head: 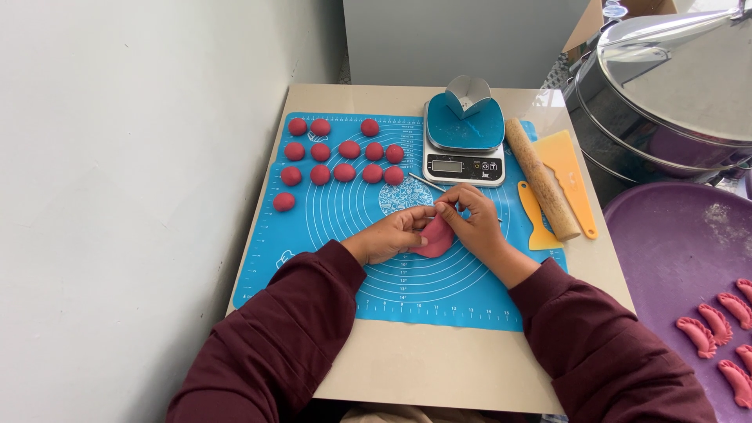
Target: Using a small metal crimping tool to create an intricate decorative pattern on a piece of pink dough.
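A flat pink dough wrapper (435,239) is folded between both hands over the blue baking mat (329,211). My left hand (392,233) holds its left side. My right hand (470,219) pinches its upper edge with fingertips. Several pink dough balls (345,150) lie in rows on the mat's far left part. A thin metal rod (427,184) lies on the mat just beyond my fingers.
A kitchen scale (464,149) with a metal piece on top stands at the mat's far edge. A wooden rolling pin (540,178) and yellow scrapers (572,180) lie to the right. A purple tray (666,251) holds several shaped pink dumplings (717,325). A steel steamer (674,86) stands behind it.
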